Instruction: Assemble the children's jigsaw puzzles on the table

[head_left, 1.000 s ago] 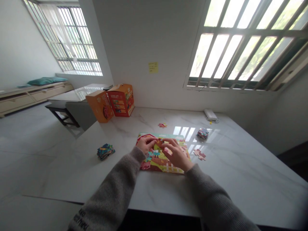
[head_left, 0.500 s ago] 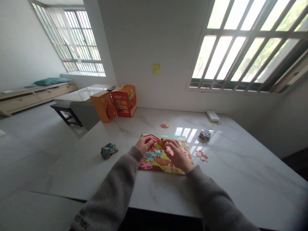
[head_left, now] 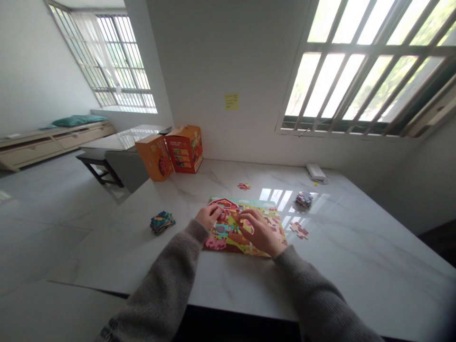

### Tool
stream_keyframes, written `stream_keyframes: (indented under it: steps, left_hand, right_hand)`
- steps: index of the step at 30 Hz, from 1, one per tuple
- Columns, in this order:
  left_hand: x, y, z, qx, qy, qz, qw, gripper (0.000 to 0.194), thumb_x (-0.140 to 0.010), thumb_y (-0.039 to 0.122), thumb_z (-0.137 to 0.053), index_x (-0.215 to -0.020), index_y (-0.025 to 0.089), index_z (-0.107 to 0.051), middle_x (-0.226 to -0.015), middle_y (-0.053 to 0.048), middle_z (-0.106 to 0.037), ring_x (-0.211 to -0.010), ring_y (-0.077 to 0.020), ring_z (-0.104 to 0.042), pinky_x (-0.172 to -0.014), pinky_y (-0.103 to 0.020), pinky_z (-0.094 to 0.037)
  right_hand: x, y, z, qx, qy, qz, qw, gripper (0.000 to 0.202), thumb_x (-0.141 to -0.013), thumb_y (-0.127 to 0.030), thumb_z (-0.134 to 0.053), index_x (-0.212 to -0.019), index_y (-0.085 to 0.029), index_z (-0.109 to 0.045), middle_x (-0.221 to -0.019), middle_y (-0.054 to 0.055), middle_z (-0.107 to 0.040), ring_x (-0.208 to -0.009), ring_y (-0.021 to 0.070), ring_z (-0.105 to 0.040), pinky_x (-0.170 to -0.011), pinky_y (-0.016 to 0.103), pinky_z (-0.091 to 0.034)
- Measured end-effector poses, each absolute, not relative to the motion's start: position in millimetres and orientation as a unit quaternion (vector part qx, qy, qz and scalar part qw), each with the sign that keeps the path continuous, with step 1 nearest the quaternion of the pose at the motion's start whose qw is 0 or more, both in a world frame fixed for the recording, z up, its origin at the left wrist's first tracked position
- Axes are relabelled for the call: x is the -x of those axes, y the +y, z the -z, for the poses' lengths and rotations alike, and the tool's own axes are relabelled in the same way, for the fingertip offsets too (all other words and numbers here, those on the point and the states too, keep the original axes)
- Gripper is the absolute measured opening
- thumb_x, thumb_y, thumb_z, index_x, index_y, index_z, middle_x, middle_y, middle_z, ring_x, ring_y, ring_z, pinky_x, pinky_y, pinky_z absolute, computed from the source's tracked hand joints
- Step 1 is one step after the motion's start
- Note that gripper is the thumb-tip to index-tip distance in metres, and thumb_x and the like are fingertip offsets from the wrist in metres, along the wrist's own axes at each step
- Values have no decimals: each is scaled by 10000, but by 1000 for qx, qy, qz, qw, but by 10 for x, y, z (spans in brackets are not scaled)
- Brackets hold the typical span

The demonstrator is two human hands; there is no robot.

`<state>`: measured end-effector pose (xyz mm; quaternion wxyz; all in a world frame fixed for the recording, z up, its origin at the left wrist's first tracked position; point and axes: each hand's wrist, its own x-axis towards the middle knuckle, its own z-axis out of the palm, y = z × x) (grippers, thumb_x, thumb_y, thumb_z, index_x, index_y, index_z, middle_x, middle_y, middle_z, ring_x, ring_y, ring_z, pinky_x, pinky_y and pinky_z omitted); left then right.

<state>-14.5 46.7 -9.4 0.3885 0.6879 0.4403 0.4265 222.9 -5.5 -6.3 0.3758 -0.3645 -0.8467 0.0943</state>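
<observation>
A colourful farm-scene jigsaw puzzle [head_left: 242, 248] lies flat on the table in front of me, with a red barn at its upper left. Over its left edge is my left hand [head_left: 208, 217], its fingers pressed together near the barn; whatever is between the fingertips is hidden. My right hand [head_left: 261, 232] reaches over the middle from the right, fingers curled. At its fingertips is a brown puzzle piece [head_left: 235, 217], low against the picture. A loose pink-and-brown group of pieces [head_left: 299, 230] lies right of the puzzle, and a red-and-yellow one [head_left: 244, 186] lies beyond it.
A stack of dark blue-green puzzle pieces [head_left: 162, 222] stands at left, another stack [head_left: 304, 200] at right. Two orange boxes [head_left: 184, 149] stand at the table's back left. A white device with a cable [head_left: 316, 173] lies at the back right, by the wall.
My left hand has drawn slightly left and down, uncovering more of the barn. My right hand has shifted a little left and lower, with the brown piece now lower over the puzzle.
</observation>
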Motion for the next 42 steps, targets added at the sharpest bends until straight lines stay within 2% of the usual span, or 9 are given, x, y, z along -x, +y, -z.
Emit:
stream_keyframes:
  steps: [2, 6, 12, 20, 27, 34, 42]
  left_hand:
    - [318, 452, 125, -691, 475, -432, 330, 325, -870, 433, -548, -806, 165, -719, -619, -17, -623, -589, -158, -556, -575, -258, -444]
    - [583, 395, 239, -740, 480, -410, 233, 197, -813, 295, -567, -793, 187, -731, -781, -44, -691, -724, -182, -600, -696, -283, -486]
    - [633, 283, 461, -824, 437, -332, 143, 190, -847, 203, -514, -823, 182, -702, -844, -74, -684, -879, -231, -580, -835, -360, -486]
    - [632, 168, 461, -852, 416, -300, 104, 227, -897, 207, -501, -960, 198, -720, -954, -77, -645, -943, -238, -535, -889, -380, -477]
    - [638, 135, 440, -870, 403, -274, 74, 241, -853, 162, -520, -972, 215, -723, -986, -75, -653, -967, -244, -532, -917, -387, -460]
    - [539, 51, 441, -904, 343, -242, 74, 303, -846, 218, -561, -1112, 220, -707, -1189, -77, -684, -1125, -274, -550, -975, -428, -409]
    - [489, 24, 421, -907, 361, -212, 50, 267, -843, 255, -584, -1085, 237, -696, -1171, -64, -669, -1108, -274, -530, -971, -423, -388]
  right_hand:
    - [-2197, -59, 63, 365, -855, -101, 353, 268, -922, -232, -627, -1187, -254, -593, -1151, 93, -610, -1088, 246, -573, -934, 429, -504]
    - [-2038, -62, 68, 366, -874, -90, 307, 222, -904, -263, -677, -1123, -264, -640, -1116, 79, -628, -1068, 248, -567, -931, 427, -499]
    - [-1831, -37, 122, 361, -884, -66, 290, 224, -922, -225, -647, -1139, -275, -663, -1130, 77, -615, -1082, 246, -554, -946, 410, -488]
    - [-1838, -10, 160, 346, -895, -73, 271, 200, -940, -263, -637, -1125, -299, -702, -1086, 67, -630, -1066, 235, -563, -977, 425, -467]
    - [-1833, -43, 131, 341, -900, -80, 258, 252, -954, -224, -601, -1175, -299, -696, -1153, 67, -639, -1113, 247, -540, -1030, 444, -444]
    - [-1859, -101, 103, 329, -905, -91, 253, 323, -974, -208, -548, -1265, -302, -651, -1167, 76, -659, -1135, 249, -557, -1031, 453, -450]
    - [-1899, -109, 71, 318, -904, -117, 259, 239, -981, -191, -525, -1164, -260, -664, -1127, 61, -677, -1108, 220, -564, -1015, 404, -455]
